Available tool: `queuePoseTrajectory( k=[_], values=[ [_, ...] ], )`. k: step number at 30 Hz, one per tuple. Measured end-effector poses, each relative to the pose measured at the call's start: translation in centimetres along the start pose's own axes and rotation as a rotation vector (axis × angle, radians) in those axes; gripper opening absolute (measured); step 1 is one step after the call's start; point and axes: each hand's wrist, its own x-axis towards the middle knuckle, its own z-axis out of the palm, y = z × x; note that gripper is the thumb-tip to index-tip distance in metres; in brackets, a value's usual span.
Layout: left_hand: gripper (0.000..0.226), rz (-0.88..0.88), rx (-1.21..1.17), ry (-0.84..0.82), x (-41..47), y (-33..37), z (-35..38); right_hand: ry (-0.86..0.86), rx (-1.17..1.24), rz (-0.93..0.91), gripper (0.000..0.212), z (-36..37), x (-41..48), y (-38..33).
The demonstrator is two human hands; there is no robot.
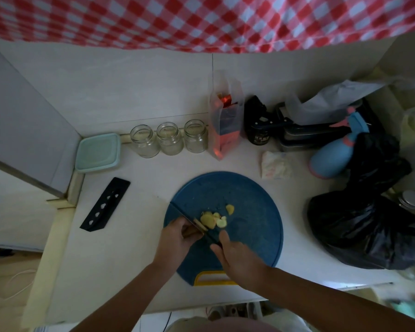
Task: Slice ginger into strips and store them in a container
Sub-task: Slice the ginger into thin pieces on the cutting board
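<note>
Seemingly, left hand pinches pale ginger; right hand grips thin dark knife on round board.

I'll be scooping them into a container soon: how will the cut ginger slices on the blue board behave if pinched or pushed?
The ginger slices look thin and small, so they are probably light and stiff, not floppy. Lying flat and overlapped on the cutting board, they should slide rather than roll. Fresh-cut faces may stick slightly when pinched.

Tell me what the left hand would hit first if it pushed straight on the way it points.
Most likely the knife blade, which crosses just ahead of the left hand; cut ginger slices lie beyond it. Height is hard to judge from above.
</note>
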Motion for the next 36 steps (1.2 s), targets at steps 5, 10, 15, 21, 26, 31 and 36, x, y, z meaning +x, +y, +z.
queuePoseTrajectory(
  k=[5,10,15,21,26,31,36],
  values=[
    [0.025,0.001,0.046,0.004,0.2,-0.5,0.2,-0.003,0.044,-0.021,0.034,-0.5,0.1,0.1],
    [0.025,-0.026,0.064,0.007,0.3,-0.3,0.2,0.004,0.018,-0.068,0.035,-1.0,0.4,-0.3],
    [0.026,-0.037,0.072,-0.014,0.5,-0.1,0.1,-0.011,0.018,-0.064,0.033,-1.2,0.5,-0.7],
    [0.029,-0.053,0.052,-0.014,0.5,0.3,-0.3,0.026,-0.035,-0.120,0.036,-1.2,2.4,-1.0],
    [0.032,-0.060,0.047,-0.022,0.7,0.0,-0.3,0.006,0.035,-0.138,0.033,-1.3,2.7,-0.5],
    [0.029,-0.061,0.057,-0.030,0.8,0.0,-0.5,0.035,-0.002,-0.150,0.034,-0.9,3.0,-0.3],
    [0.024,-0.054,0.044,-0.038,0.9,-0.1,-0.4,0.039,0.047,-0.141,0.038,-0.5,3.9,-0.4]
  ],
)
